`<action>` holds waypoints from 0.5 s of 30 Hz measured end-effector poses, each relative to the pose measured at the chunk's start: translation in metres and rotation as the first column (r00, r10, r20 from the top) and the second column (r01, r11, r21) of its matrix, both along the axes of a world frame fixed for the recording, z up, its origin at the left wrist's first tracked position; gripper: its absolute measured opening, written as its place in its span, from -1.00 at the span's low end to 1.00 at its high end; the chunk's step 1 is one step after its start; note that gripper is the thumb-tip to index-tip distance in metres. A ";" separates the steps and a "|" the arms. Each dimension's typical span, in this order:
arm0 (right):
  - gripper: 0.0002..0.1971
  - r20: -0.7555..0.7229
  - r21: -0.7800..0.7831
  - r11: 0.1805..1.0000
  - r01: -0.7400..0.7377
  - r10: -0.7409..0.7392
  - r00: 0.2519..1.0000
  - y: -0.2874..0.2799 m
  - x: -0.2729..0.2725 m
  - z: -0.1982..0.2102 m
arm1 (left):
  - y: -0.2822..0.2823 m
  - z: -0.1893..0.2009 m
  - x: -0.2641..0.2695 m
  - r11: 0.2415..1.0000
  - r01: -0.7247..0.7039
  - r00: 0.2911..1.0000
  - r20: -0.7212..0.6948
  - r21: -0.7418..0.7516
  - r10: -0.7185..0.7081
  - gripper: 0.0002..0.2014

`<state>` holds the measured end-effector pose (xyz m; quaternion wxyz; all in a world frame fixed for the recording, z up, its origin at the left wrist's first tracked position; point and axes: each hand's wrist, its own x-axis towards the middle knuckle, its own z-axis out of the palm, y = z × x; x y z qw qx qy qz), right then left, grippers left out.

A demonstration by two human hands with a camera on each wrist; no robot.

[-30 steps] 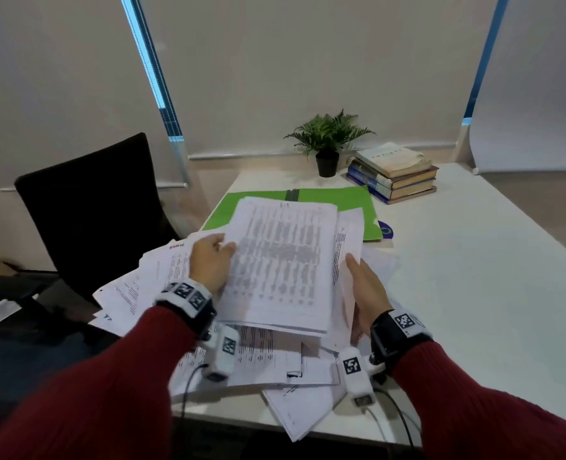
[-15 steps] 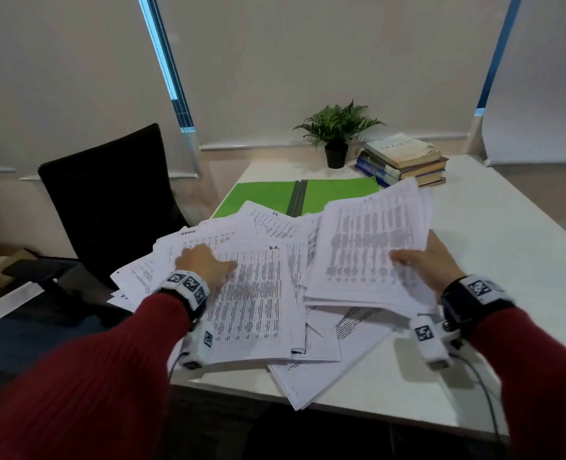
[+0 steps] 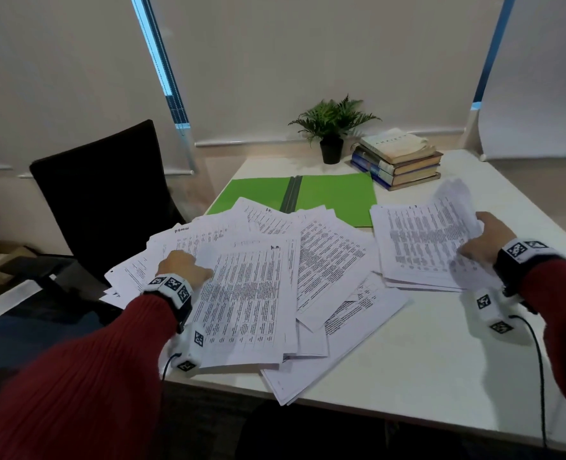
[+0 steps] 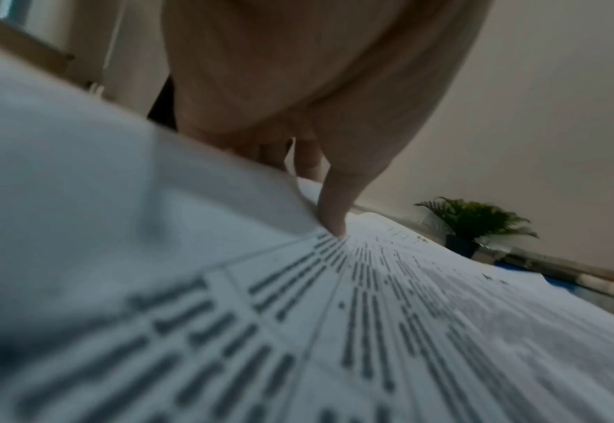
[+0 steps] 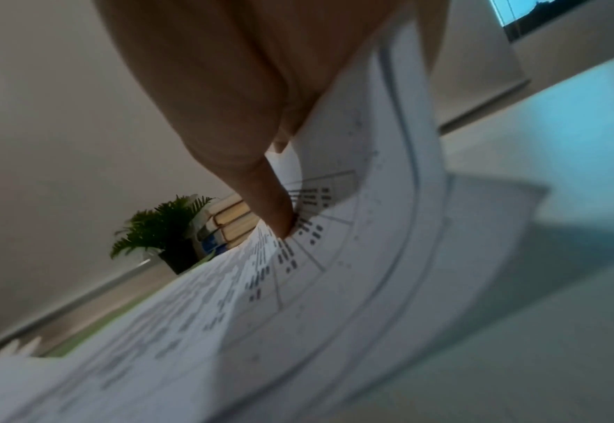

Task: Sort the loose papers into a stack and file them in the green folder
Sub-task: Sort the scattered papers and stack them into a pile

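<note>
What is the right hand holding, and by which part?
The right hand grips a bundle of papers by its curled right edge.

- We see the loose papers [image 3: 251, 293] fanned over the near-left part of the table [image 3: 440, 360], some overhanging its near edge.
- The folder [image 3: 338, 197] lies open behind them, its near edge under the farthest sheets.
- A bundle of sheets [image 3: 420, 244] lies just right of the pile, its right edge raised in our right grip [image 3: 487, 240].
- Our left grip [image 3: 183, 265] is on the pile's left side, pinching a sheet's edge.
- Behind the folder stand a plant [image 3: 333, 127] and, to its right, a stack of books [image 3: 397, 161].
- A chair [image 3: 109, 187] stands left of the table.
</note>
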<state>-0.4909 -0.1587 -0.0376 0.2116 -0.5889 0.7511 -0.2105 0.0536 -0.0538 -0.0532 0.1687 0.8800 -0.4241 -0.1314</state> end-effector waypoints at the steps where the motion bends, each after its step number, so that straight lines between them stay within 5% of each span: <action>1: -0.48 -0.023 0.010 1.000 0.021 -0.020 1.000 -0.002 -0.004 -0.001 | 0.002 0.000 -0.001 0.998 0.011 1.000 0.029 -0.066 -0.009 -0.70; 5: -0.02 -0.115 0.020 0.992 0.127 -0.124 0.986 -0.002 -0.008 0.004 | 0.005 0.007 -0.003 0.962 0.046 0.999 -0.009 -0.268 -0.050 -0.84; 9: -0.21 -0.211 -0.124 0.992 -0.028 0.001 0.978 0.009 0.030 0.019 | 0.000 0.023 -0.007 0.901 0.042 0.983 -0.145 -0.431 -0.115 -0.88; 12: -0.40 -0.034 -0.110 0.949 -0.296 0.294 0.955 0.037 0.091 0.023 | -0.009 0.021 -0.018 0.880 -0.028 0.948 -0.291 -0.473 -0.127 -0.86; 15: -0.17 0.185 -0.018 0.879 -0.476 0.471 0.863 0.058 0.155 0.003 | -0.015 0.011 -0.034 0.850 -0.094 0.871 -0.457 -0.518 -0.182 -0.82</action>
